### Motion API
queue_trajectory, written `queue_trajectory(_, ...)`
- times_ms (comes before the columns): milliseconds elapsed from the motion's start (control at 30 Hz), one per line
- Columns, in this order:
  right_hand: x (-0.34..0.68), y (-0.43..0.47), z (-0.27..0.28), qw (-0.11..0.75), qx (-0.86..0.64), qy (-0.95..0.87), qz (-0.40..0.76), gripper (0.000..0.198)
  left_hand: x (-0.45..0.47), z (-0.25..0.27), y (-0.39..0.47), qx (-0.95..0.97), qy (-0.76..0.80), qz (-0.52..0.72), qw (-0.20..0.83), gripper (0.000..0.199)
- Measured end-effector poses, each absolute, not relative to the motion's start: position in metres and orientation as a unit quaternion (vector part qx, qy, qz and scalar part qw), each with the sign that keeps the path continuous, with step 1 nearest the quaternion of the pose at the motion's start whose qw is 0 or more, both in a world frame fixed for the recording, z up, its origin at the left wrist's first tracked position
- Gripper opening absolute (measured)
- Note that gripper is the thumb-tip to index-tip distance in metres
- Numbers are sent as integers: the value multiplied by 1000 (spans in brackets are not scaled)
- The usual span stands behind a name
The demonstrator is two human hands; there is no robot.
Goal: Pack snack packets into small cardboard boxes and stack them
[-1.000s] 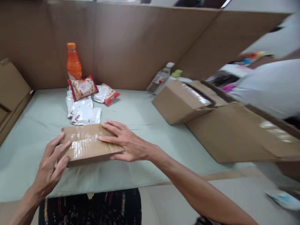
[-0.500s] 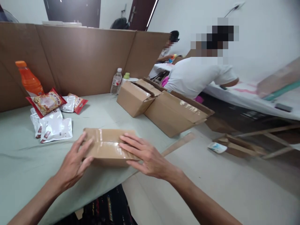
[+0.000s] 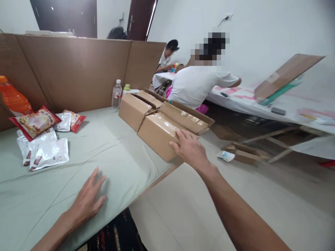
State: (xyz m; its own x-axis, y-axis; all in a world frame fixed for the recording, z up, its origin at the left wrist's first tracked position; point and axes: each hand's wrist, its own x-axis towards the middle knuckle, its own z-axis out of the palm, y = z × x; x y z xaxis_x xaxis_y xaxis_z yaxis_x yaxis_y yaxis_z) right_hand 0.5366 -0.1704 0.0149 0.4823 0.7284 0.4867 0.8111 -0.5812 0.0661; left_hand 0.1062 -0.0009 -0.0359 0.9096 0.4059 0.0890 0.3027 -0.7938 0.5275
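A closed cardboard box [image 3: 156, 137] with shiny tape along its top sits at the table's right edge, against other boxes. My right hand [image 3: 190, 148] is on its near right corner, fingers over the top and thumb against the near side. My left hand [image 3: 87, 195] is open and holds nothing, fingers apart above the green tablecloth [image 3: 104, 150]. Behind the taped box are another cardboard box [image 3: 133, 113] and a long box with taped flaps [image 3: 183, 115].
At the left are an orange drink bottle [image 3: 14, 96], a red snack packet [image 3: 36, 121] and white pouches [image 3: 49, 155]. A clear bottle [image 3: 116, 94] stands by the cardboard screen [image 3: 86, 73]. A person in a white shirt [image 3: 192, 83] sits beyond the boxes. An open carton [image 3: 244, 153] lies on the floor.
The taped box has gone from between my hands to the right, against the other boxes, with my right hand on it. My left hand has let go. The view has turned right.
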Motion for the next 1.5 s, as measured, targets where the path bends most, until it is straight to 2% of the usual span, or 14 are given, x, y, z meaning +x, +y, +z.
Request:
queue_trajectory(167,522,-159,16,109,-858,-399,-305,51,36,-48,20,944,237,180,142,47)
queue_trajectory(267,492,-166,4,163,-821,-421,-351,53,-2,-38,29,936,292,155,122,42)
queue_trajectory(367,456,-149,-28,210,-767,-554,-245,44,-29,-28,28,922,347,113,132,41)
queue_trajectory(533,349,-48,-78,159,-676,-720,-8,55,-44,-21,7,921,346,90,153,45)
queue_trajectory(667,256,46,-81,150,-613,-775,21,54,-57,-12,-10,929,320,99,157,47)
queue_trajectory(767,217,89,-80,174,-600,-781,16,49,-91,9,-7,911,366,140,131,41)
queue_trajectory(833,208,102,-85,189,-600,-777,16,47,-128,33,2,863,454,218,32,37)
queue_trajectory(900,209,105,-93,208,-599,-773,18,46,-173,64,17,755,552,318,-157,35)
queue_trajectory(1000,215,102,-104,287,-597,-745,74,47,-241,111,47,605,643,375,-284,71)
queue_trajectory(1067,217,102,-107,352,-593,-711,136,49,-275,134,68,557,679,383,-286,84)
queue_trajectory(1100,219,103,-106,373,-591,-697,160,48,-286,141,77,546,694,381,-273,79)
queue_trajectory(1233,222,111,-100,408,-586,-669,206,41,-294,145,92,560,716,365,-203,35)
queue_trajectory(1400,220,117,-92,446,-584,-632,246,34,-257,131,42,631,683,338,-148,36)
queue_trajectory(1500,224,116,-87,470,-590,-605,256,31,-228,123,1,711,604,349,-90,25)
